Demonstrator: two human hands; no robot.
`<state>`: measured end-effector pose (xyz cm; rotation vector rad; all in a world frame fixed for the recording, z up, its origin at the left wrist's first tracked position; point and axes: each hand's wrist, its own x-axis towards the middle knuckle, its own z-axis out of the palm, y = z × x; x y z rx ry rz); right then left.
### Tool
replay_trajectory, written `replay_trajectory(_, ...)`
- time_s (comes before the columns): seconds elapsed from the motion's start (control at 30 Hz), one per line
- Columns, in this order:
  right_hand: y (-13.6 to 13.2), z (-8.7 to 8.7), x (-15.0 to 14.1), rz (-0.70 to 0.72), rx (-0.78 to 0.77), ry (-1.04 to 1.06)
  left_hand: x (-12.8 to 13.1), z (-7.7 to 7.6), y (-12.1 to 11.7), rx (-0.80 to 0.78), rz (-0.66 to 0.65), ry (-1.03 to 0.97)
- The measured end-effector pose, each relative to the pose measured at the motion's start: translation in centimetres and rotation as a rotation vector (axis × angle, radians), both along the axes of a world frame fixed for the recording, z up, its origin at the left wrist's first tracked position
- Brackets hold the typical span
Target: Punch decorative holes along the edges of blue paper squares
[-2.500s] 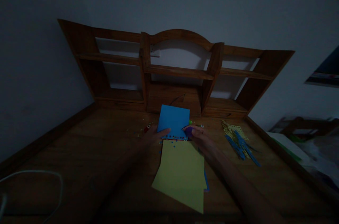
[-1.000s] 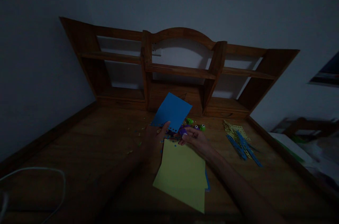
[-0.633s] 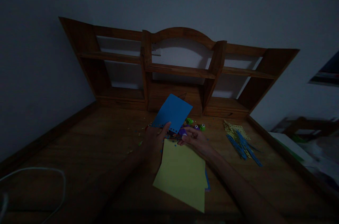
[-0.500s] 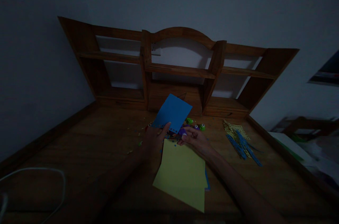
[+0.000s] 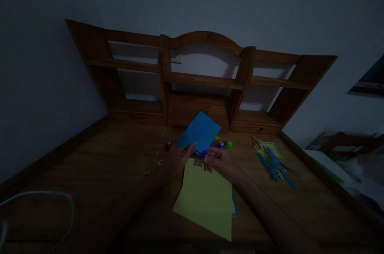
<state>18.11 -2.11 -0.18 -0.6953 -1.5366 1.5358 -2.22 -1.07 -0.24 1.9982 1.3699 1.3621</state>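
Note:
My left hand (image 5: 179, 158) pinches the lower left edge of a blue sheet of paper (image 5: 201, 131), thumb on top. A row of small punched holes runs along the sheet's near edge. At that edge, my right hand (image 5: 220, 161) is closed on a small purple paper punch (image 5: 204, 154). Whether the paper sits inside its slot, I cannot tell. Below both hands lie yellow sheets of paper (image 5: 207, 202), with small blue bits on their far end. Other punches rest around the hands: a red one (image 5: 168, 145), a purple one (image 5: 222, 145) and green ones (image 5: 229, 145).
Punched yellow and blue paper strips (image 5: 274, 162) lie in a pile at the right. A wooden shelf unit (image 5: 207, 81) stands along the back of the desk (image 5: 99, 166). A white cable (image 5: 45, 193) curves at the lower left. Small scraps are scattered left of the hands.
The blue sheet has shifted slightly right and toward me, with my left hand moving along with it. My right hand stays at the sheet's near edge with the purple punch.

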Motion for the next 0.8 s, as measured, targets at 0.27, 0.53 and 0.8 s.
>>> replay_trajectory(0.27,-0.12,-0.06,0.04,0.003,-0.087,0.010,-0.18,-0.19,0.19,0.053,-0.062,0.117)
replay_trajectory(0.53,0.06,-0.20,0.17,-0.008,-0.184,0.079,-0.19,-0.01,0.17,0.044,-0.067,0.142)
replay_trajectory(0.8,-0.06,0.05,0.10,0.005,-0.151,0.049,-0.02,-0.23,0.35,0.046,-0.081,0.108)
